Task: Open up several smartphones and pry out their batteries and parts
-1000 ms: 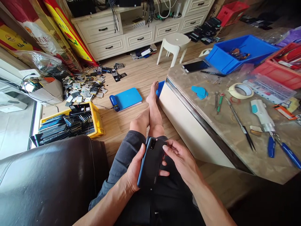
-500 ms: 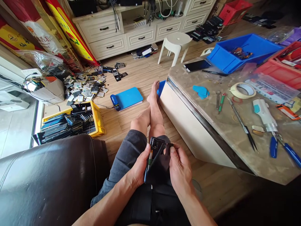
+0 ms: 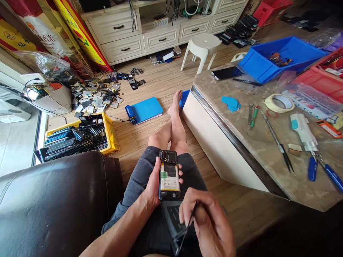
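In my left hand lies an opened smartphone, fingers wrapped round its sides. Its inside faces up, showing a pale battery, black covers and the camera block at the far end. My right hand, nearer to me, pinches a dark, thin phone back cover by its edge. The cover is tilted and slightly blurred, below the phone's near end. Whether the two still touch there I cannot tell. Both hands are above my lap.
On the right, the worktop bears tweezers, masking tape, blue-handled pliers and a blue bin. A yellow crate of phone parts, loose batteries and a white stool stand on the floor. A leather armrest is at left.
The back cover has come off the phone's upper part, baring the battery. My right hand has moved down toward me with the cover. The phone is now turned more squarely toward the camera.
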{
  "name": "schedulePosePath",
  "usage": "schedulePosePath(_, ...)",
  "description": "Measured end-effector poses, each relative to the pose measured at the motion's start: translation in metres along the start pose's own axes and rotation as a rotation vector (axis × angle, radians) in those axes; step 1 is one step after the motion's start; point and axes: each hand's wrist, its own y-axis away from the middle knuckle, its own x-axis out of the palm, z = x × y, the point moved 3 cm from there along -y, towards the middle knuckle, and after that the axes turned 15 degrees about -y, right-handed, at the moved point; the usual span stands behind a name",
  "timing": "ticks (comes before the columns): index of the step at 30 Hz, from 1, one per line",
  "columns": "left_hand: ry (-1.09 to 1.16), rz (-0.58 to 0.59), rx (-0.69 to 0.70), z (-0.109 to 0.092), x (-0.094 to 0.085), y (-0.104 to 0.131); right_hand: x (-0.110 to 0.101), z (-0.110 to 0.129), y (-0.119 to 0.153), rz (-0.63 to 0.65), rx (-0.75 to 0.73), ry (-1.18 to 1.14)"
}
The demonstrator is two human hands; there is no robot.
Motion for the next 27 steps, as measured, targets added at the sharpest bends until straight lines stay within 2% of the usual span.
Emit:
schedulePosePath(3,0.022,0.044,-0.004,-0.004,0.002,0.002,0.007,0.015,0.007,0.156,-0.098,-0.044)
schedulePosePath(9,0.055,0.066,0.024,-0.006,-0.001,0.002,0.001,0.029,-0.001,0.238,-0.149,-0.02)
schedulePosePath(15,0.015,0.064,0.033,-0.014,-0.003,0.002,-0.018,0.024,0.001,0.556,-0.144,0.238)
schedulePosePath(18,-0.004,0.031,0.05,-0.016,0.003,0.006,-0.031,0.018,0.002,0.623,-0.171,0.407)
schedulePosePath(21,0.002,0.034,0.146,-0.008,0.001,0.013,-0.04,0.017,0.002,0.607,-0.219,0.551)
schedulePosePath(24,-0.04,0.125,0.085,0.012,-0.013,0.01,-0.047,0.016,0.001,0.653,-0.256,0.698)
schedulePosePath(27,0.013,0.081,0.021,0.022,-0.028,0.001,-0.061,0.019,-0.002,0.75,-0.284,0.827)
